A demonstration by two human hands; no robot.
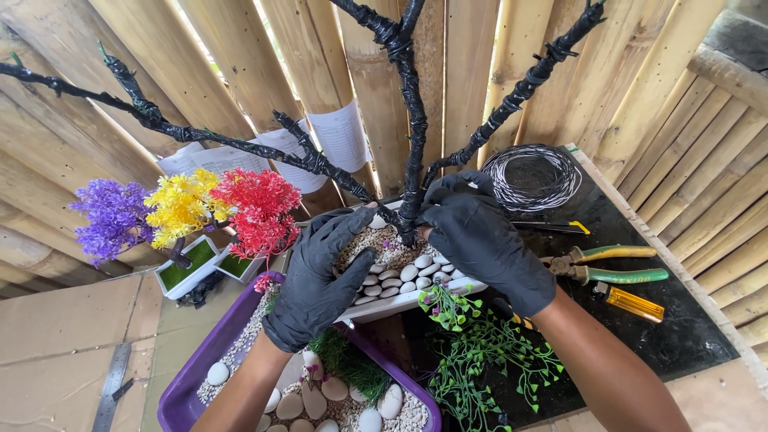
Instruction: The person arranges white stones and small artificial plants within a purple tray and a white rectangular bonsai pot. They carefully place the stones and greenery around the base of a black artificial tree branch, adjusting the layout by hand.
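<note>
Keep your right hand (480, 240) closed around the black-wrapped trunk (412, 160) at its base while your left hand (320, 276), fingers loosely curled, steadies the white pot (400, 302) so the pebbles (396, 276) stay put.

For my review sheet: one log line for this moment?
left hand: on white pot | right hand: grips black-wrapped trunk | pebbles in pot

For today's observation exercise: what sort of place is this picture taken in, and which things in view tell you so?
Probably a small craft workbench in a bamboo-walled hut. Clues: the bamboo wall, a wire coil and pliers on the bench, and gloved hands (left hand, right hand) at a black-wrapped tree in a pebble tray.
</note>
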